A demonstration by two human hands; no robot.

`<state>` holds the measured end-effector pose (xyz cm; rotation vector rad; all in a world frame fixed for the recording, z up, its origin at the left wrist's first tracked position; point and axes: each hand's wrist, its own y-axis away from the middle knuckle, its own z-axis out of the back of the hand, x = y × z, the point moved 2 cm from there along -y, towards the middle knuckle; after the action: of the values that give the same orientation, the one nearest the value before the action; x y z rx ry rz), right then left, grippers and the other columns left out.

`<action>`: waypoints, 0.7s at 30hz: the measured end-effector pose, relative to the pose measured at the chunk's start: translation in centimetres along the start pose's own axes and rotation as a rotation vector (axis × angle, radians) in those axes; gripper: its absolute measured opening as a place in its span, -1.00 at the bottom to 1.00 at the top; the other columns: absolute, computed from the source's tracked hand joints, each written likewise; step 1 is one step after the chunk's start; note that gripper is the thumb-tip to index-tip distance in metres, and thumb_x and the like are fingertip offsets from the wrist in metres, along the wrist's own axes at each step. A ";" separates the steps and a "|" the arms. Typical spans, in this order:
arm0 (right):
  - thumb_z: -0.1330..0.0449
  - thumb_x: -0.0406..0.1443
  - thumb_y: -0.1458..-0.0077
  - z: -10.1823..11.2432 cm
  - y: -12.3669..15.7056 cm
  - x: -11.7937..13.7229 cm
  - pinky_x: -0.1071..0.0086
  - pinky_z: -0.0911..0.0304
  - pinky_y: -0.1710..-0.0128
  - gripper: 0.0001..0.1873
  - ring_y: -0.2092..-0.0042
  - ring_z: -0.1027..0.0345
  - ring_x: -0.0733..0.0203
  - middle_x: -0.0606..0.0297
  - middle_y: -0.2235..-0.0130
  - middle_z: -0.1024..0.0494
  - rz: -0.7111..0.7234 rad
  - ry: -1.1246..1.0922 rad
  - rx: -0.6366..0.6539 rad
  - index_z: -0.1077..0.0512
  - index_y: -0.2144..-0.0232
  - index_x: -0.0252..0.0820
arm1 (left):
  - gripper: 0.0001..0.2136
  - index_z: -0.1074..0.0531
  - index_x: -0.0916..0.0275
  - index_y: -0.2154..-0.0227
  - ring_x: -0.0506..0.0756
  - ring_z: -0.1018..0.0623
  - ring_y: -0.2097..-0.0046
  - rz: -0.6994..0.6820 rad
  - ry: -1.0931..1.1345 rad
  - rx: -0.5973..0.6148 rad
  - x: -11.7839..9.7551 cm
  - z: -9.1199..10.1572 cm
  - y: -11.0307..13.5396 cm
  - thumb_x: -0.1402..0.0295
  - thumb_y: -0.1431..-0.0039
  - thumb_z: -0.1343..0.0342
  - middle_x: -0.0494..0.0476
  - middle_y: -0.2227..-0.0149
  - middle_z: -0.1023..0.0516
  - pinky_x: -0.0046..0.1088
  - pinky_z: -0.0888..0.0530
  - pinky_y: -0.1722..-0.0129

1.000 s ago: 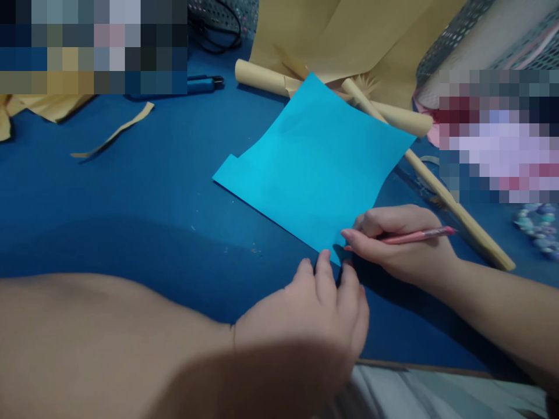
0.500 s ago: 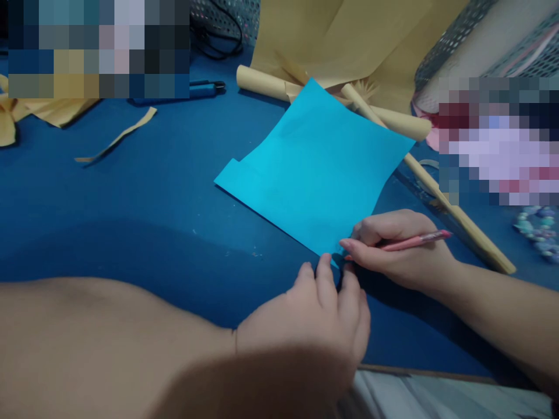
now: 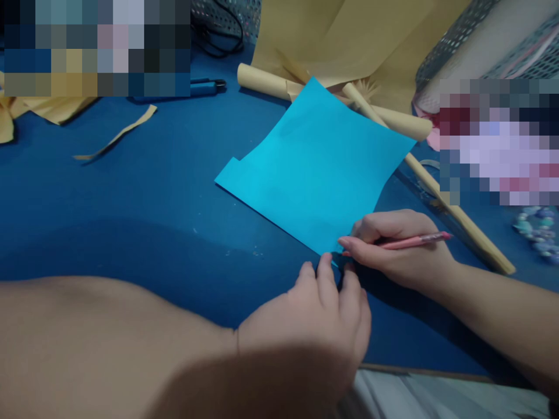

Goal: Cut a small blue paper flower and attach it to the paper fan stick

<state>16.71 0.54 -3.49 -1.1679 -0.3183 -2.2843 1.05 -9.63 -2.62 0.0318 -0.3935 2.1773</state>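
A light blue sheet of paper lies tilted on the dark blue table. At its near corner my two hands meet. My left hand has its fingertips bent down onto that corner, pressing or pinching it. My right hand is closed round a pink pen held across the fingers, and its thumb and forefinger pinch the same paper corner from the right. The corner itself is mostly hidden under the fingers.
Rolled tan paper tubes and a large tan sheet lie behind the blue paper. A tan paper strip and a dark blue pen lie at the far left. Beads sit at the right. The table's front edge runs below my hands.
Almost nothing has moved. Both hands stay at the near corner of the blue paper, with only a small shift of the view.
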 end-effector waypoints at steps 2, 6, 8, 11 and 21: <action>-0.33 -0.22 -0.12 0.0 0.0 0.1 0.40 -0.06 0.60 -0.54 0.57 -0.21 0.33 0.35 0.62 -0.40 -0.009 -0.022 0.018 -0.26 0.70 -0.17 | -0.55 -0.55 0.32 -0.08 0.35 -0.65 0.01 0.001 0.000 -0.005 -0.1 -0.1 0.0 0.48 -0.30 0.16 0.30 -0.05 -0.62 -0.21 -0.68 0.16; -0.33 -0.18 -0.13 0.0 0.0 0.1 0.40 -0.09 0.59 -0.56 0.56 -0.23 0.34 0.34 0.60 -0.42 -0.020 -0.059 0.031 -0.31 0.68 -0.18 | -0.55 -0.56 0.31 -0.07 0.35 -0.66 0.02 0.032 -0.001 -0.041 -0.1 -0.3 0.0 0.49 -0.31 0.18 0.29 -0.03 -0.63 -0.20 -0.68 0.17; -0.33 -0.17 -0.13 0.0 0.0 0.0 0.40 -0.08 0.58 -0.55 0.55 -0.23 0.33 0.34 0.60 -0.41 -0.028 -0.041 0.010 -0.29 0.68 -0.17 | -0.55 -0.56 0.31 -0.06 0.36 -0.65 0.01 0.036 0.002 -0.047 -0.1 -0.3 0.0 0.50 -0.31 0.19 0.30 -0.03 -0.63 -0.19 -0.68 0.17; -0.32 -0.17 -0.13 0.0 0.0 -0.1 0.38 -0.07 0.58 -0.52 0.55 -0.20 0.32 0.35 0.62 -0.37 -0.038 -0.004 -0.029 -0.23 0.70 -0.16 | -0.56 -0.56 0.32 -0.07 0.36 -0.65 0.01 0.008 0.010 -0.025 0.0 -0.1 0.0 0.48 -0.31 0.16 0.31 -0.04 -0.63 -0.20 -0.68 0.17; -0.34 -0.22 -0.15 0.9 -0.2 -0.8 0.43 -0.18 0.52 -0.63 0.50 -0.32 0.32 0.38 0.58 -0.43 -0.081 -0.252 -0.176 -0.32 0.60 -0.15 | -0.56 -0.52 0.36 -0.11 0.40 -0.63 -0.02 -0.016 0.021 0.005 0.1 0.0 0.2 0.45 -0.32 0.15 0.40 -0.09 -0.58 -0.17 -0.67 0.16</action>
<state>17.60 1.40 -3.53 -1.5645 -0.2667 -2.2718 0.89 -9.66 -2.65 0.0143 -0.3747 2.1613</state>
